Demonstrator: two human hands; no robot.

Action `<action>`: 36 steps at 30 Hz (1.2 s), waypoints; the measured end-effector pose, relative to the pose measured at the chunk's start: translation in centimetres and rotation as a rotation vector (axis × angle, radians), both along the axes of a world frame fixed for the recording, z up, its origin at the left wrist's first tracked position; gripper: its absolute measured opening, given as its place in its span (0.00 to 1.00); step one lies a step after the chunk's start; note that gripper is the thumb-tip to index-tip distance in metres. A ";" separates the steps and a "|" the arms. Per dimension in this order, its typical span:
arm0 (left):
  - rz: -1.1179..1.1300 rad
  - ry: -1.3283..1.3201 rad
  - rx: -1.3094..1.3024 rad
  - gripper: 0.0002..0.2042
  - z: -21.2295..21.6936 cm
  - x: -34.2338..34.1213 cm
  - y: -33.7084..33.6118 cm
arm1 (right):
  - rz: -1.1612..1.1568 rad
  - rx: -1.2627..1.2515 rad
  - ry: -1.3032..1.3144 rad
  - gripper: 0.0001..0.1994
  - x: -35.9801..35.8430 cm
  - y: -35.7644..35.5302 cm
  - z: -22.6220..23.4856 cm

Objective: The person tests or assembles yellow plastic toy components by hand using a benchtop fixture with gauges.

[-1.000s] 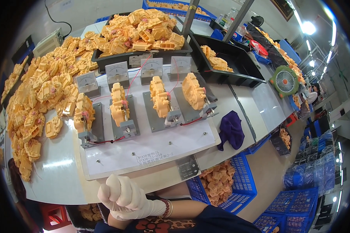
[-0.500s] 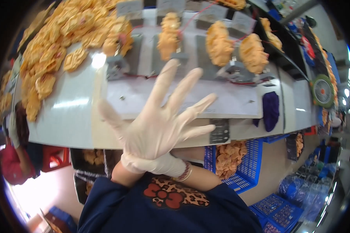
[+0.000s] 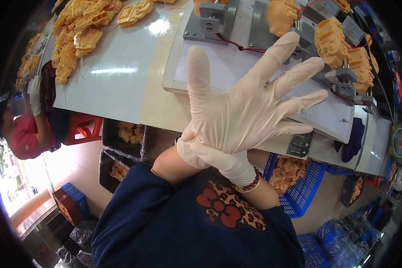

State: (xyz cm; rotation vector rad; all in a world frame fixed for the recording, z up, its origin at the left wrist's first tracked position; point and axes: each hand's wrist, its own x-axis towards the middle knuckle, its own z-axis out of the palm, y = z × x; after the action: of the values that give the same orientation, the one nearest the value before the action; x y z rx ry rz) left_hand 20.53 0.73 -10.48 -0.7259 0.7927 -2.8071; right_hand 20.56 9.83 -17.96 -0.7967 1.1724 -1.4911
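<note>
My left hand [image 3: 241, 116], in a thin white glove, is raised palm toward me with its fingers spread wide and nothing in them. Its arm comes up from the lower left. My right hand [image 3: 223, 163], also gloved, crosses over at the left wrist and its fingers are closed on the left glove's cuff [image 3: 190, 156]. A beaded bracelet [image 3: 250, 182] circles the right wrist. Beyond my fingers a white board [image 3: 219, 67] carries grey metal fixtures [image 3: 210, 24], where orange-yellow moulded plastic parts [image 3: 331, 41] sit with red wires near them.
More orange-yellow parts [image 3: 78, 44] are heaped at the table's far left. A purple cloth [image 3: 353, 139] hangs by the right edge, with a green fan [image 3: 398, 140] beyond. Below are a blue basket [image 3: 306, 190] and black bins [image 3: 120, 154]. A person in red [image 3: 29, 136] sits at left.
The view has swung to the left, so table and fixtures appear further right and tilted. My left hand stays spread, and my right hand stays at its wrist.
</note>
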 end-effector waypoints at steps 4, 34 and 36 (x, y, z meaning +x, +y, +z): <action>0.225 0.037 -0.208 0.59 -1.1 -0.3 0.0 | 0.242 -0.045 -0.225 0.44 -2.6 -0.2 3.0; 1.529 -1.464 -2.506 0.07 -2.9 4.7 -7.3 | -1.027 0.232 1.453 0.08 -20.2 8.7 5.1; 1.566 -1.452 -2.497 0.07 -2.6 4.6 -7.2 | -0.942 0.234 1.389 0.05 -20.7 9.1 5.2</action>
State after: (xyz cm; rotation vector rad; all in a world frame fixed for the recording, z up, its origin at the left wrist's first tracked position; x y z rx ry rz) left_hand 25.11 -6.49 -13.08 0.6452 -2.2298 -0.5287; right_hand -0.18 18.89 -12.74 -1.2283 3.0082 -1.3260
